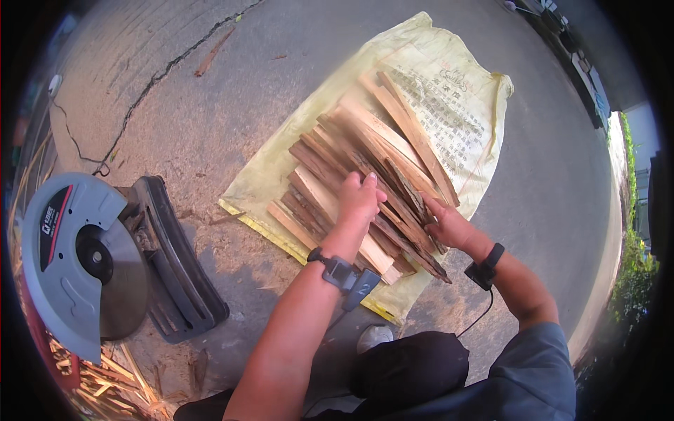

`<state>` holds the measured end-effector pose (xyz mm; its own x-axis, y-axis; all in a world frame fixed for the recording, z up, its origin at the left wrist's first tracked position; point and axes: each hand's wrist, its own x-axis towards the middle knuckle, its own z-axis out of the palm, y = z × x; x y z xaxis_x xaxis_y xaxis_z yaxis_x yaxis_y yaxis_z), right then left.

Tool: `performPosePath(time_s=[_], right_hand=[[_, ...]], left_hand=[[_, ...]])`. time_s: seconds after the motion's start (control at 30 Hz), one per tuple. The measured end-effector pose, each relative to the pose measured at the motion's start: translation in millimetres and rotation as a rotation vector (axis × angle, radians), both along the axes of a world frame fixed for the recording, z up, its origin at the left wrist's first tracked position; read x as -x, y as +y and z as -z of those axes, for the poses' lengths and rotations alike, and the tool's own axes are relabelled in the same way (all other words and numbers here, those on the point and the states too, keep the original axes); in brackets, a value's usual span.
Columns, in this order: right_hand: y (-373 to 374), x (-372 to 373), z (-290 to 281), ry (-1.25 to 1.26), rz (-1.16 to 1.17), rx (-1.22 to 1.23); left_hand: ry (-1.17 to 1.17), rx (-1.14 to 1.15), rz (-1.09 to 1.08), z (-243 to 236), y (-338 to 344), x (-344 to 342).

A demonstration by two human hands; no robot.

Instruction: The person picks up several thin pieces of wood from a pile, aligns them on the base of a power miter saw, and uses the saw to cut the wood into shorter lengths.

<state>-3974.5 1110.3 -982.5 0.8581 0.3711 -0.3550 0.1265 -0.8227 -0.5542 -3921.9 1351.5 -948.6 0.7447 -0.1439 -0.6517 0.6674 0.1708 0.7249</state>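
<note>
A pile of split wood strips (326,168), some with dark bark along one side, lies lengthwise on a flattened pale yellow woven sack (484,91). My left hand (359,200) is closed over strips in the middle of the pile, its fingertips partly hidden. At the pile's right side my right hand (449,223) grips several dark-barked strips near their lower ends. The far ends of some strips are smeared by motion. Both wrists wear a strap with a small dark device.
A chop saw (77,259) with a grey guard and round blade stands at the left. Thin offcuts (116,386) are heaped below it. Sawdust covers the cracked concrete, and a dark cable (70,133) runs at the left. My shoe (374,337) is near the sack's lower edge.
</note>
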Motion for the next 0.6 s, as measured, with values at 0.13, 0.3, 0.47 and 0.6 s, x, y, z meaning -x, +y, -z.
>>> performPosePath(time_s=[0.13, 0.3, 0.47, 0.6], right_hand=[[4.5, -8.5, -8.4, 0.049, 0.162, 0.09], [19.4, -53.3, -51.7, -0.081, 0.123, 0.135], [36.3, -107.8, -39.8, -0.185, -0.001, 0.065], [5.0, -124.0, 4.8, -0.171, 0.175, 0.432]], left_hand=[[0.027, 0.125, -0.068, 54.5, 0.2, -2.4], [-0.141, 0.106, -0.174, 43.7, -0.4, 9.4], [-0.263, -0.01, -0.175, -7.1, 18.2, 26.2], [-0.344, -0.153, -0.078, 19.3, 50.5, 47.9]])
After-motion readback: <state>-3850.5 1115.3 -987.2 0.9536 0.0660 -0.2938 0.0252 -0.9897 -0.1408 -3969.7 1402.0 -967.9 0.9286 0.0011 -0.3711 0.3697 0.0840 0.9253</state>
